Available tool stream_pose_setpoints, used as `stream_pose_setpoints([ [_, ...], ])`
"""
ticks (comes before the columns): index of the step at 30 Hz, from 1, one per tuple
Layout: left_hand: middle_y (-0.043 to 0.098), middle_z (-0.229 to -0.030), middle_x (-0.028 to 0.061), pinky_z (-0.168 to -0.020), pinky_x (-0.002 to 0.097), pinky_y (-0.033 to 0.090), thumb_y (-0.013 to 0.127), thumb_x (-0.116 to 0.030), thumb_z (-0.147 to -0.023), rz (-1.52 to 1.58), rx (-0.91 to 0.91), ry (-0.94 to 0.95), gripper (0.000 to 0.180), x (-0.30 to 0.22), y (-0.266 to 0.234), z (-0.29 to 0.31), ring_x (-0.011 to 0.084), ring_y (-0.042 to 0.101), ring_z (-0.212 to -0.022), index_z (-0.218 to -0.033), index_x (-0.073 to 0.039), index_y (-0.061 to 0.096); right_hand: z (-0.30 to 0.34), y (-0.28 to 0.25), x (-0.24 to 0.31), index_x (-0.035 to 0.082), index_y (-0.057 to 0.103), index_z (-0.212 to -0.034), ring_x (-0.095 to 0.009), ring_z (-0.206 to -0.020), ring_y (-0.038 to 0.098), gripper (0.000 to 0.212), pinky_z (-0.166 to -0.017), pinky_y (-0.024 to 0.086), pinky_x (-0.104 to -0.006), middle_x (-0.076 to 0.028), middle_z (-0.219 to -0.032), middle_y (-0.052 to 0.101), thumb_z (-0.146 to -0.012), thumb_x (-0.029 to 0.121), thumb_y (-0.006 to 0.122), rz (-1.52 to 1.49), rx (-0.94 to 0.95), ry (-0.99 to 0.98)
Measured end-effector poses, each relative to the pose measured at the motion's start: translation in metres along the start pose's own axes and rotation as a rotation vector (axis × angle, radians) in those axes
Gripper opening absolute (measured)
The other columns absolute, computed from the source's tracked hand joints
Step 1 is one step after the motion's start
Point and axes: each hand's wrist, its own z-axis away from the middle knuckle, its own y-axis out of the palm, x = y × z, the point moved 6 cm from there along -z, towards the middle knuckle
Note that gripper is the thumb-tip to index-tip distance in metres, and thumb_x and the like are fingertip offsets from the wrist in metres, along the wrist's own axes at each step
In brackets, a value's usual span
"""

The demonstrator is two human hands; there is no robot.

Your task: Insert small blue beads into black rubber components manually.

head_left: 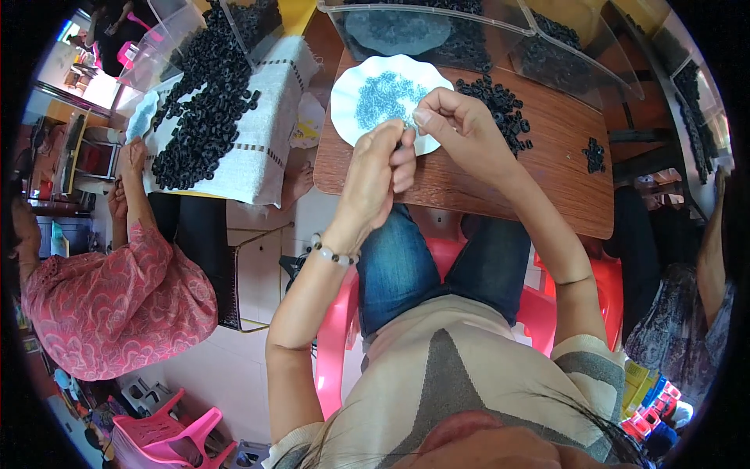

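Note:
My left hand (375, 164) is curled at the near edge of a white scalloped plate (344, 109), and a bit of a small black part (399, 145) shows between its fingers. Close beside it, my right hand (465, 129) pinches thumb and forefinger together over the plate's right side. Whatever is in that pinch is too small to make out. On the plate lies a spread of tiny clear-bluish pieces (383, 98). A heap of small black ring-shaped parts (500, 109) sits on the brown wooden table (547, 184), just right of the plate.
Clear plastic bins (539, 35) of black parts stand along the table's far side. A small cluster of black parts (594, 155) lies near the right edge. At left, a co-worker in a pink patterned top (117, 305) sits by a cloth-covered table (266, 117) piled with black parts.

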Motion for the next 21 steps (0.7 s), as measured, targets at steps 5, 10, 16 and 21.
stream_pose_setpoints([
  [5,0.038,-0.062,-0.0078,-0.045,0.0227,0.022,0.049,-0.035,-0.107,-0.344,-0.183,0.124,0.036,-0.004,-0.016,-0.029,0.0035,0.031,-0.050,-0.081,-0.010,0.052,-0.008,-0.005,0.012,0.001,0.067,-0.099,-0.018,-0.080,0.059,0.015,-0.071,0.049,-0.0329,-0.007,-0.088,0.069,-0.096,0.016,0.069,0.437,-0.111,-0.278],
  [10,0.046,-0.062,-0.0048,-0.046,0.0247,0.029,0.049,-0.033,-0.107,-0.389,-0.201,0.052,0.041,-0.008,-0.022,-0.042,0.0060,0.040,-0.051,-0.076,-0.007,0.057,-0.009,-0.006,0.019,0.002,0.067,-0.097,-0.023,-0.086,0.060,0.014,-0.072,0.050,-0.0350,-0.007,-0.089,0.068,-0.093,0.015,0.070,0.485,-0.138,-0.375],
  [16,0.056,-0.062,0.0056,-0.060,0.0373,0.044,0.046,-0.033,-0.109,-0.983,-0.252,0.474,0.051,-0.028,-0.026,-0.044,0.0168,0.054,-0.060,-0.080,0.002,0.069,-0.016,-0.019,-0.001,0.002,0.069,-0.098,-0.020,-0.084,0.061,0.014,-0.074,0.051,-0.0333,-0.007,-0.088,0.069,-0.094,0.016,0.069,0.437,-0.178,-0.226],
  [21,0.047,-0.068,-0.0071,-0.053,0.0203,0.030,0.048,-0.040,-0.109,-0.679,-0.167,0.193,0.045,-0.011,-0.041,-0.045,0.0019,0.041,-0.060,-0.108,-0.002,0.072,-0.009,-0.025,0.001,0.002,0.069,-0.099,-0.018,-0.082,0.061,0.014,-0.073,0.051,-0.0319,-0.006,-0.087,0.070,-0.095,0.016,0.069,0.444,-0.216,-0.192],
])
